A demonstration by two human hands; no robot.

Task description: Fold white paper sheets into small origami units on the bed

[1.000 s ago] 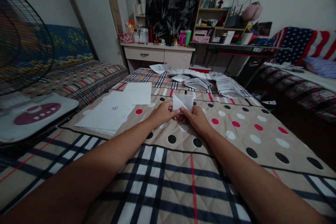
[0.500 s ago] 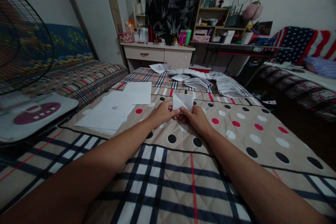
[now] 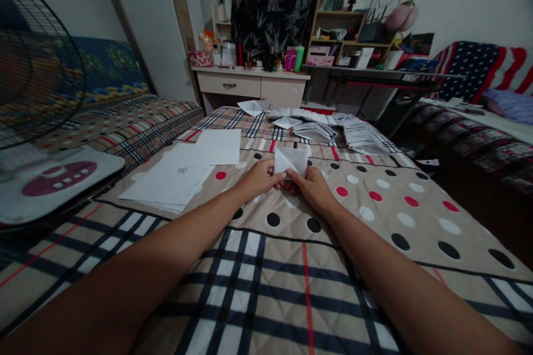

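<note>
Both my hands meet over a quilted bed cover with plaid and dots. My left hand and my right hand each pinch the lower edge of a small folded white paper, which stands up between them. Fingers of both hands are closed on the paper's bottom corners. A stack of flat white sheets lies to the left of my left hand. Rows of folded white paper pieces lie farther back on the cover.
A standing fan and its white base sit at the left edge. A dresser with bottles, a wooden shelf and a desk stand behind the bed. Another bed with a flag-pattern blanket is at the right.
</note>
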